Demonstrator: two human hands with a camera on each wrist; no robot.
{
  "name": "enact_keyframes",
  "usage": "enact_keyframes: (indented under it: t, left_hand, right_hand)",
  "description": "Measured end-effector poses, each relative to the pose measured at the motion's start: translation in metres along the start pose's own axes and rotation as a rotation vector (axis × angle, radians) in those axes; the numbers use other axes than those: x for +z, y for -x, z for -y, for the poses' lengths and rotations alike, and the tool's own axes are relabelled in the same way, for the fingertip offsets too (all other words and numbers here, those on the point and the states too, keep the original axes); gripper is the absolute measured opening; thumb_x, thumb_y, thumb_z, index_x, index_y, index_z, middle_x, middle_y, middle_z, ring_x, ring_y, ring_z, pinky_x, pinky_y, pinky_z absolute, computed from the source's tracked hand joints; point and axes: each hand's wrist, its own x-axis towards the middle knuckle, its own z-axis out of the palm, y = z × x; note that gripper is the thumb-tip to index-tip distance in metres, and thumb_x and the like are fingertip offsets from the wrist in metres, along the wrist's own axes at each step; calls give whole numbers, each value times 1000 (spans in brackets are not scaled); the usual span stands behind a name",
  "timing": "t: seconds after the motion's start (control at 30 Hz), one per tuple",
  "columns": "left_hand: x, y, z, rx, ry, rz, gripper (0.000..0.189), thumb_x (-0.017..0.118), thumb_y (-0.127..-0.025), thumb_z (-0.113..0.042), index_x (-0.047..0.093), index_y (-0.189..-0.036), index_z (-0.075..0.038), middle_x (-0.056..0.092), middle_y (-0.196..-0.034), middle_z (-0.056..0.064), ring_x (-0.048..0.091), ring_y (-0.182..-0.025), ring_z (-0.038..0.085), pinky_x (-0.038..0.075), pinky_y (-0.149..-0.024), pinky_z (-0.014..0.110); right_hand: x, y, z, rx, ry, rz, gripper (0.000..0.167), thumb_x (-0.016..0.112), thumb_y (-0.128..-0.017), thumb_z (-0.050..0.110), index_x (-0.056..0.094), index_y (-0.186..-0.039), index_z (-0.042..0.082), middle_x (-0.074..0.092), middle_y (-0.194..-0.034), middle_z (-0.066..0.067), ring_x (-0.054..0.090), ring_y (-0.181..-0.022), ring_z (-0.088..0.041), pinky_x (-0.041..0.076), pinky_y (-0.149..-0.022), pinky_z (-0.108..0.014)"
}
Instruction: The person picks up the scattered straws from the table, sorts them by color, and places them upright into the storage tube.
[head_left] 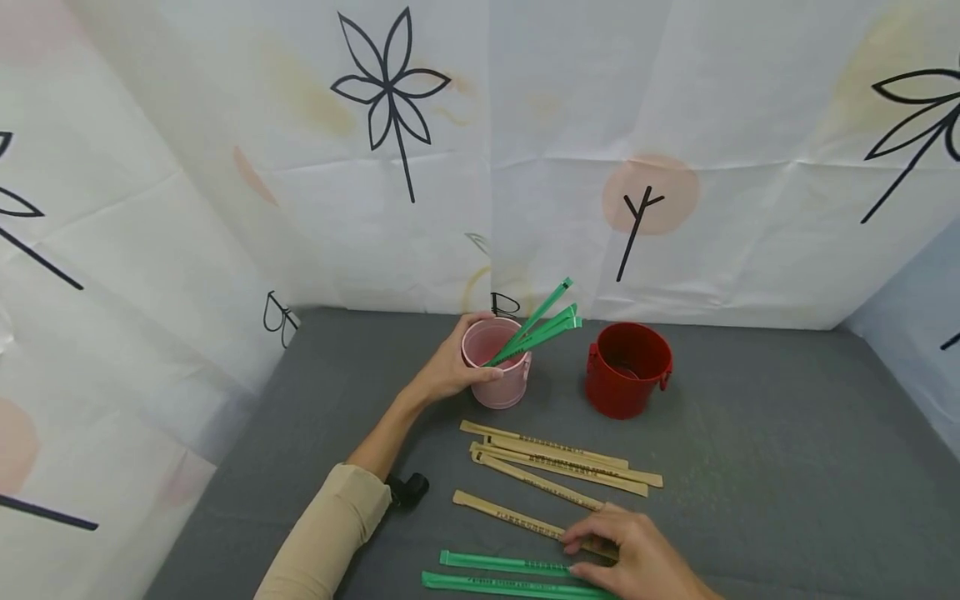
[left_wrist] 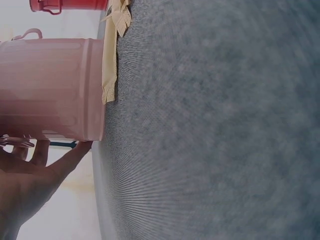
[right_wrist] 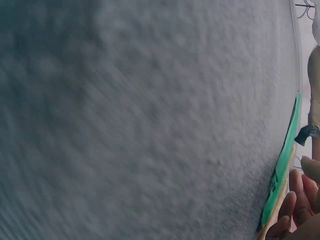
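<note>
My left hand (head_left: 453, 362) holds a small pink bucket (head_left: 504, 390) by its rim and side, thumb in front and fingers behind. Several slim green stick packets (head_left: 536, 329) lean to the right inside it. In the left wrist view, the fingers of that hand lie against the bucket wall (left_wrist: 45, 90). My right hand (head_left: 633, 550) is over the right ends of two green stick packets (head_left: 502, 562) lying on the table. Its thumb and fingers are apart, close to the upper one; whether they touch it I cannot tell. A tan stick packet (head_left: 506, 512) runs under its fingers.
A red bucket (head_left: 628, 371) with side handles stands right of the pink one. Several tan printed stick packets (head_left: 562, 454) lie in a loose bunch before the buckets. The grey tabletop (head_left: 787, 450) ends at a patterned white cloth (head_left: 540, 100) behind.
</note>
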Motion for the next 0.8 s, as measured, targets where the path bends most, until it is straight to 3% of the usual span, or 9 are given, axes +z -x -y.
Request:
enact_keyframes:
  t: [0.27, 0.57, 0.7, 0.8]
  left_hand:
    - [0, 1, 4, -9, -30, -20, 86, 83, -81, -17, 31, -150, -19, 47, -143, 10, 53, -124, 30, 49, -96, 49]
    - [1, 0, 4, -17, -32, -22, 89, 81, -81, -13, 28, -152, -12, 46, -144, 12, 52, -125, 32, 48, -96, 52]
    - [1, 0, 1, -15, -26, -22, 88, 80, -81, -7, 27, -152, -9, 44, -146, 19, 49, -128, 38, 44, -99, 58]
    - [1, 2, -12, -13, -2, -12, 87, 79, -81, -5, 27, -151, -4, 42, -145, 23, 47, -128, 43, 43, -99, 61]
  right_hand:
    - [4, 2, -4, -14, 85, 49, 19, 75, -90, 29, 73, -108, 24, 67, -98, 19, 57, -88, 1, 52, -69, -24]
    - [3, -1, -5, -5, 147, 64, 16, 72, -92, 32, 74, -106, 25, 64, -96, 21, 56, -87, 2, 51, -71, -25]
    - [6, -2, -7, -84, 200, 46, 16, 75, -90, 27, 74, -106, 23, 63, -95, 20, 55, -86, 1, 50, -69, -24]
    - [9, -2, -9, -165, 258, -1, 16, 77, -88, 19, 74, -104, 21, 63, -93, 19, 55, -84, 1, 49, -67, -23]
